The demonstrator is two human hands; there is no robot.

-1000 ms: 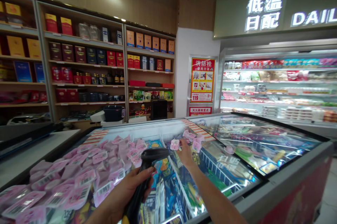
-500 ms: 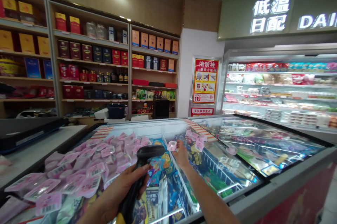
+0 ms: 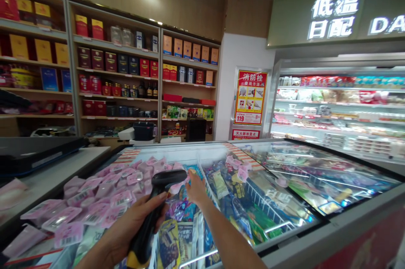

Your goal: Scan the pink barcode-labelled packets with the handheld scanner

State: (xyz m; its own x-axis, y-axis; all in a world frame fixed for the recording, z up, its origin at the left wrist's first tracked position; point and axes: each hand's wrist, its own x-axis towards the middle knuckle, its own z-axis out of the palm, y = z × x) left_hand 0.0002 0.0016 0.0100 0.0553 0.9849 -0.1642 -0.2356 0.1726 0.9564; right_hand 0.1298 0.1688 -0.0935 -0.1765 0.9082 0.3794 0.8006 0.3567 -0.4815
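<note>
My left hand (image 3: 139, 215) is wrapped around the handle of a black and yellow barcode scanner (image 3: 169, 177), whose head points right. Just beyond the head, my right hand (image 3: 195, 189) pinches a small pink sealed cup (image 3: 177, 186), mostly hidden behind the scanner. A heap of similar pink cups (image 3: 104, 193), with barcodes on their lids, covers the left part of the glass top of a chest freezer (image 3: 316, 223). A few more pink cups (image 3: 242, 173) lie farther right on the glass.
Bagged frozen goods (image 3: 183, 235) and white wire dividers show through the glass. At the left stands a counter (image 3: 91, 157) with a black device (image 3: 38, 155) on it. Shelves of boxes (image 3: 117, 62) line the back wall; a lit refrigerated display (image 3: 341, 104) stands at the right.
My right hand has moved left with the pink cup, to just past the scanner's head. The scanner has shifted slightly left and down in view. The camera has turned a little left.
</note>
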